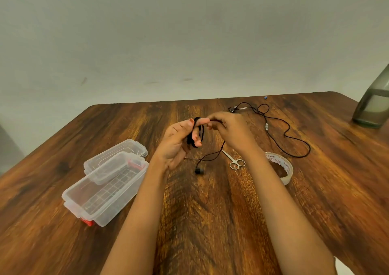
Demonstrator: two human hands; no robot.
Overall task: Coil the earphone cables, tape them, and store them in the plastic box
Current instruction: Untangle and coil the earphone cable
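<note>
Above the bench (210, 211), the left grip (179, 144) holds a black earphone cable (190, 141) looped round its curled fingers. The right grip (231, 131) pinches the same cable just beside the loops. The open plastic box (101, 215) stands to the left, and a second earphone (266, 125), scissors (232, 160) and a tape roll (275, 158) lie to the right.

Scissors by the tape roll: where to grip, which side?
Grip the scissors at the finger loops, from above on the near side: they lie flat on the table, blades shut, tips pointing away, loops nearest the person. The thin shank offers little to pinch.
</note>
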